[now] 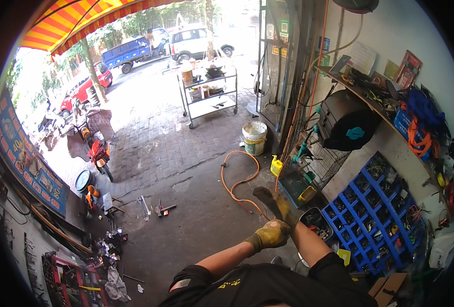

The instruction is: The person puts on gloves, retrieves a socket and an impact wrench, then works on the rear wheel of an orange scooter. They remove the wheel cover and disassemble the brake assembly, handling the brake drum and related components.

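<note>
Both of my hands wear yellow work gloves with dark, dirty patches. My left hand [272, 235] is closed in a fist at my right wrist, with its fingers on the cuff of the right glove [289, 219]. My right hand [276, 203] points forward and up to the left, with its dark fingers stretched out and nothing visible in them. An orange hose [233, 191] loops over the floor just beyond. One stretch of it passes close by my hands, and part is hidden there.
Right of me stand a blue parts rack [372, 215], a dark bin [315, 225], a wire cage [321, 158] and a yellow bottle [276, 165]. Ahead are a white bucket [254, 138] and a wheeled cart [210, 94]. Wrenches [144, 207] and scattered parts [112, 245] lie leftward.
</note>
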The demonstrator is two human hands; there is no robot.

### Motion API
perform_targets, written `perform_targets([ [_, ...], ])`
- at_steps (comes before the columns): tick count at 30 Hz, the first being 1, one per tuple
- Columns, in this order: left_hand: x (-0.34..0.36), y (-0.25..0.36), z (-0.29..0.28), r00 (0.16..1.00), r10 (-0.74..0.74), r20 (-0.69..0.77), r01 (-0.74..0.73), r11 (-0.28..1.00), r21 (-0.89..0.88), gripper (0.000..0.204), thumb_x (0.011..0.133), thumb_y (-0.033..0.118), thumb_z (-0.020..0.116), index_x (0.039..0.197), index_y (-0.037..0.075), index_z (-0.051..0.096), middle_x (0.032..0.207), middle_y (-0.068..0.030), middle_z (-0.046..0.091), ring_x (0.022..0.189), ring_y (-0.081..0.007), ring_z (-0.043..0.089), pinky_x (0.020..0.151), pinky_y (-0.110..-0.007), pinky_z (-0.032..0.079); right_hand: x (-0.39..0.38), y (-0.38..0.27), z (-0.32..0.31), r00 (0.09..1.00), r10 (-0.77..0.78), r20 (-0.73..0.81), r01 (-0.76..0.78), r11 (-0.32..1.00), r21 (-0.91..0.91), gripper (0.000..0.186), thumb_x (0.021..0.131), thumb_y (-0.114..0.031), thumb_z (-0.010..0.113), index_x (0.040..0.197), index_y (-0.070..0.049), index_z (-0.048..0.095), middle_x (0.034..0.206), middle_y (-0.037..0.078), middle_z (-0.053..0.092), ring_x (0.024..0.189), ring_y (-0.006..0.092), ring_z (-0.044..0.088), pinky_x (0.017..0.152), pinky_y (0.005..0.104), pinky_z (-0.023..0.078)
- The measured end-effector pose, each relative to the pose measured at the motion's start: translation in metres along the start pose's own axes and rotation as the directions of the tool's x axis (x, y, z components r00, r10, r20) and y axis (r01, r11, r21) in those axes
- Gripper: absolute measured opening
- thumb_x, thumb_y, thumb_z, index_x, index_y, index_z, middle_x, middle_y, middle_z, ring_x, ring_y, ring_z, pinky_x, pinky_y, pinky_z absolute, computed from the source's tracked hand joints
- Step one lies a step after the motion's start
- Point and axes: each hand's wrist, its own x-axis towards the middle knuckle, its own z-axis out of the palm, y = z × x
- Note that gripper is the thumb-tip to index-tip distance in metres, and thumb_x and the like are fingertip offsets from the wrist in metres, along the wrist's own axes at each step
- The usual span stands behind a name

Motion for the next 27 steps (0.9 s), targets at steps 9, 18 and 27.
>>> perform_targets([
  [9, 0.0, -0.011, 0.022, 0.996, 0.084, 0.016, -0.084, 0.996, 0.004, 0.018, 0.08, 0.016, 0.068, 0.095, 0.006, 0.071, 0.098, -0.019, 0.072, 0.097, -0.0412, 0.069, 0.085, -0.051, 0.056, -0.01, 0.008, -0.008, 0.956, 0.271, -0.115, 0.06, 0.203, 0.977, 0.034, 0.109, -0.037, 0.058, 0.118, -0.009, 0.073, 0.128, 0.009, 0.073, 0.124, 0.0278, 0.067, 0.109, 0.047, 0.05],
  [18, 0.029, -0.114, -0.001, 0.912, -0.249, 0.326, -0.113, 0.612, 0.783, 0.027, 0.089, 0.025, 0.059, 0.098, 0.012, 0.081, 0.097, -0.0128, 0.08, 0.085, -0.0303, 0.077, 0.068, -0.052, 0.054, -0.109, -0.001, -0.027, 0.73, 0.647, -0.218, -0.38, 0.65, 0.658, 0.083, 0.092, -0.078, 0.063, 0.097, 0.004, 0.075, 0.089, 0.015, 0.077, 0.077, 0.0239, 0.077, 0.077, 0.0348, 0.064],
  [27, 0.154, -0.071, 0.055, 0.852, -0.112, 0.511, -0.357, 0.59, 0.725, 0.031, 0.089, 0.035, 0.063, 0.1, 0.016, 0.085, 0.11, -0.0122, 0.081, 0.102, -0.0302, 0.077, 0.089, -0.048, 0.055, -0.139, -0.023, -0.002, 0.79, 0.601, -0.122, -0.338, 0.594, 0.73, 0.099, 0.092, -0.091, 0.043, 0.09, 0.003, 0.072, 0.074, 0.017, 0.073, 0.067, 0.0269, 0.074, 0.062, 0.0385, 0.061],
])
